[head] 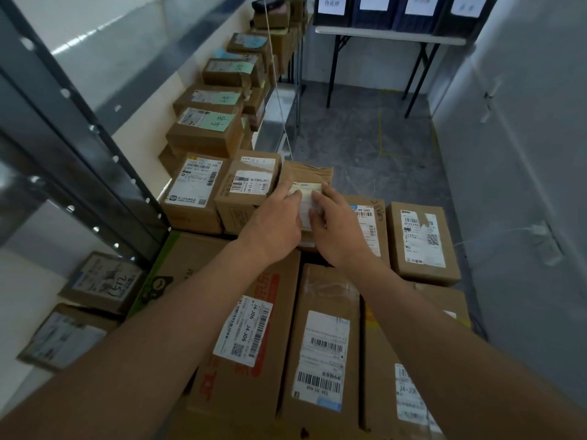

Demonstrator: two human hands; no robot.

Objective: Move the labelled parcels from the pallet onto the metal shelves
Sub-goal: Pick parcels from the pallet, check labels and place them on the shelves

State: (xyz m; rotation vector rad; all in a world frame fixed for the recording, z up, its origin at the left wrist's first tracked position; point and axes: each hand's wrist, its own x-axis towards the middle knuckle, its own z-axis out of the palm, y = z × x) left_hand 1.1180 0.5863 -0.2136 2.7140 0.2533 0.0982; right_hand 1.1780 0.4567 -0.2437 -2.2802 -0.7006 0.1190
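Several labelled cardboard parcels are stacked in front of me. Both my hands reach to a small brown parcel with a pale label in the middle of the stack. My left hand lies on its left side, fingers curled over the label's edge. My right hand grips its right side, fingers bent over the top. Two labelled boxes stand just to its left, and another to its right. Long boxes lie nearest me.
A dark metal shelf upright runs along the left. Boxes with green notes line the shelf beyond it, and other parcels sit on a lower level. A folding table with dark bins stands at the back. Grey floor lies beyond the stack.
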